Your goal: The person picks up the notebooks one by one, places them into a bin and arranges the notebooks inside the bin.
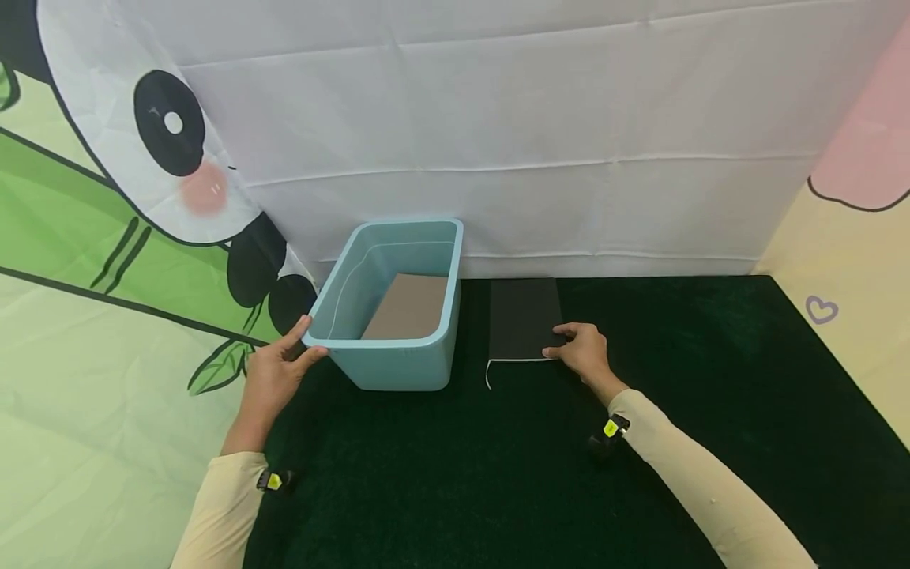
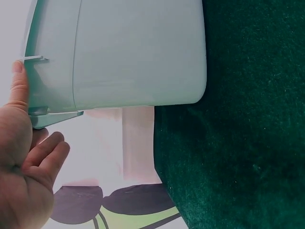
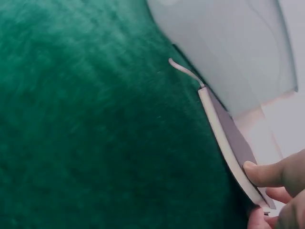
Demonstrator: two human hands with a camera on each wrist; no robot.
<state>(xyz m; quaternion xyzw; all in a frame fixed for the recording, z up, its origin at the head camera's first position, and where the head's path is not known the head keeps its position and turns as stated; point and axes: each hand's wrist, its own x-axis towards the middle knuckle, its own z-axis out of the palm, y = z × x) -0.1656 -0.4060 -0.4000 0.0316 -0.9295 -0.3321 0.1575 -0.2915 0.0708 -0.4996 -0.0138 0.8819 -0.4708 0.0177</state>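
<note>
A light blue plastic bin (image 1: 398, 367) stands on the dark green cloth, left of the middle. At its near left corner my left hand (image 1: 273, 383) grips the rim, with the thumb on the near side and the fingers round the left side. Inside the bin lies a flat grey-brown notebook-like thing (image 1: 408, 307). To the right of the bin is a black notebook (image 1: 524, 316) with a pale ribbon (image 3: 183, 69). My right hand (image 1: 584, 352) pinches the notebook's near right corner; in the right wrist view the thumb (image 3: 264, 174) presses on the cover and the fingers are at the edge below.
Dark green cloth (image 1: 426, 482) covers the table. Behind it hangs a white fabric backdrop (image 1: 533, 142), close to the bin and the notebook. A printed green cloth (image 1: 85, 395) is on the left, and a yellow and pink one (image 1: 853, 261) on the right.
</note>
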